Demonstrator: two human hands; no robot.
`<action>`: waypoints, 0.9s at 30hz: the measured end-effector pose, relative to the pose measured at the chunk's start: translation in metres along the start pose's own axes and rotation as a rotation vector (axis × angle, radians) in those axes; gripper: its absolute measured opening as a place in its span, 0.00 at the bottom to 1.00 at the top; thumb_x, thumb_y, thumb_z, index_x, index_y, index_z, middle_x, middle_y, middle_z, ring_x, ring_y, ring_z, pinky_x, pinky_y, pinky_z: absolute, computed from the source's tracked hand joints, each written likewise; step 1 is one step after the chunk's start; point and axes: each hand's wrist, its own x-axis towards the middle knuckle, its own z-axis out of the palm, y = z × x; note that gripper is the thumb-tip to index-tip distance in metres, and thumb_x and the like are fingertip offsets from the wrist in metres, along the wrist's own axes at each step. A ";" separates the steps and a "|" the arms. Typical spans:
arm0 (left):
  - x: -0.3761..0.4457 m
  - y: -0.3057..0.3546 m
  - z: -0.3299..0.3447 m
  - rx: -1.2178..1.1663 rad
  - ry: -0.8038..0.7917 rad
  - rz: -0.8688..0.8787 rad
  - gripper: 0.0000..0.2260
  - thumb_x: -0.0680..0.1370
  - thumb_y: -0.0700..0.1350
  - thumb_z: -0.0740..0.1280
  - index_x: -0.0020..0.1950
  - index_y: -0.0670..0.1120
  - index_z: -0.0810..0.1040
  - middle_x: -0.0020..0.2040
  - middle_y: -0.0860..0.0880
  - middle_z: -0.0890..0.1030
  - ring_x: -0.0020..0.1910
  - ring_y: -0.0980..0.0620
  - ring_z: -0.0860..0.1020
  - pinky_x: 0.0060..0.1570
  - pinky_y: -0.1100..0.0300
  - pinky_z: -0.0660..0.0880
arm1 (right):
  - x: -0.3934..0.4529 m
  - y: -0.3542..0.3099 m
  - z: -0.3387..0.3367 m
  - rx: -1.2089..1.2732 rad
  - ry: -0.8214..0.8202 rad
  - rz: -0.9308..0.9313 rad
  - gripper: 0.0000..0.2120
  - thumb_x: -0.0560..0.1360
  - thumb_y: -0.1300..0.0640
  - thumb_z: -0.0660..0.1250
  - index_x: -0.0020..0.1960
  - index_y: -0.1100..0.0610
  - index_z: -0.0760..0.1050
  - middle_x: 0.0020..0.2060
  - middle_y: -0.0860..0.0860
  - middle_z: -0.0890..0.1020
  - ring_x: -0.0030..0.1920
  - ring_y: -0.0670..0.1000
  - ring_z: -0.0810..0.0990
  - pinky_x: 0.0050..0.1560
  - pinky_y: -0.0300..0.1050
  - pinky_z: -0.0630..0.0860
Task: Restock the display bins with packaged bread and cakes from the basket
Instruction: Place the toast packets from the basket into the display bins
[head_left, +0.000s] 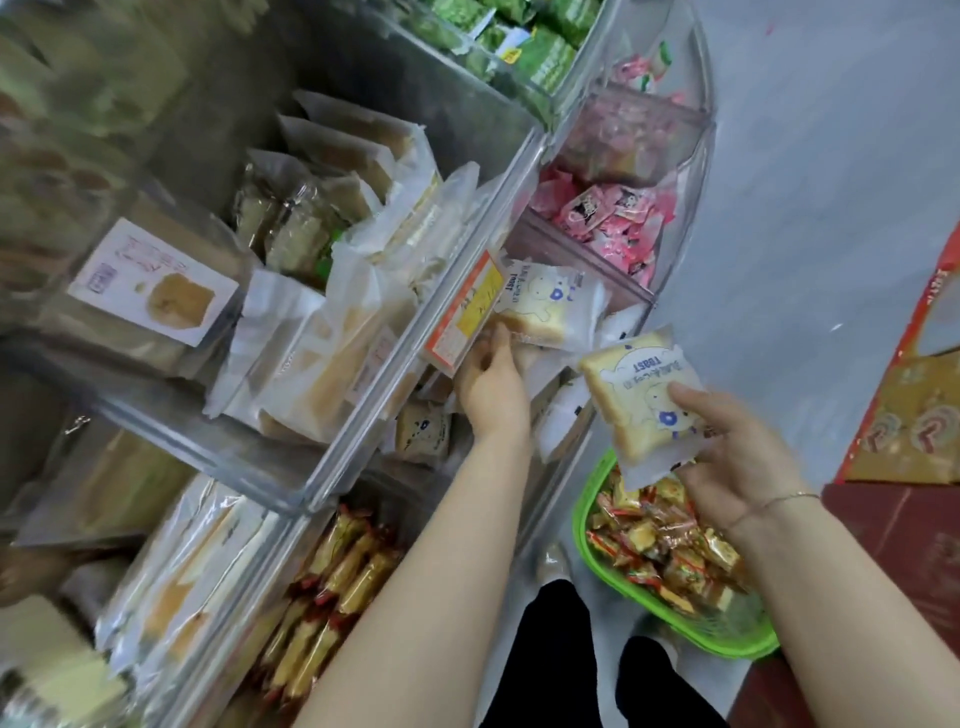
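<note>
My left hand (491, 382) grips the lower edge of a white toast packet (545, 306) and holds it at the front of a clear bin, just right of an orange price label (467, 312). More toast packets (422, 430) lie in the bin below that hand. My right hand (737, 447) holds a second toast packet (641, 400) in the air above the green basket (670, 631). The basket stands on the floor and holds several small red and yellow wrapped snacks.
Clear display bins (332, 338) at left hold white-wrapped cake slices. Pink sweets (608, 218) fill the bins behind, green packets (540, 57) the top one. Yellow wrapped bars (332, 582) sit in a low bin. A red patterned carton (914, 415) stands at right on grey floor.
</note>
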 end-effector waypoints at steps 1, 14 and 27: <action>-0.008 -0.004 -0.009 0.017 -0.001 0.043 0.09 0.79 0.52 0.65 0.53 0.49 0.78 0.54 0.51 0.80 0.56 0.53 0.77 0.55 0.59 0.70 | 0.001 0.002 0.000 -0.015 0.005 0.002 0.14 0.73 0.66 0.65 0.58 0.63 0.74 0.47 0.57 0.83 0.41 0.52 0.83 0.37 0.43 0.80; -0.050 -0.013 -0.108 0.043 -0.229 -0.137 0.17 0.74 0.39 0.72 0.62 0.43 0.75 0.49 0.45 0.84 0.41 0.53 0.83 0.35 0.64 0.77 | 0.000 0.041 0.020 -0.380 -0.320 0.298 0.17 0.70 0.62 0.70 0.58 0.59 0.76 0.45 0.54 0.85 0.40 0.50 0.84 0.35 0.42 0.80; -0.033 -0.001 -0.115 0.765 -0.325 0.041 0.15 0.74 0.48 0.69 0.58 0.45 0.74 0.48 0.49 0.81 0.50 0.50 0.80 0.44 0.62 0.74 | 0.030 0.123 0.070 -0.813 -0.223 0.385 0.16 0.80 0.63 0.55 0.66 0.66 0.69 0.63 0.64 0.74 0.63 0.62 0.74 0.62 0.55 0.72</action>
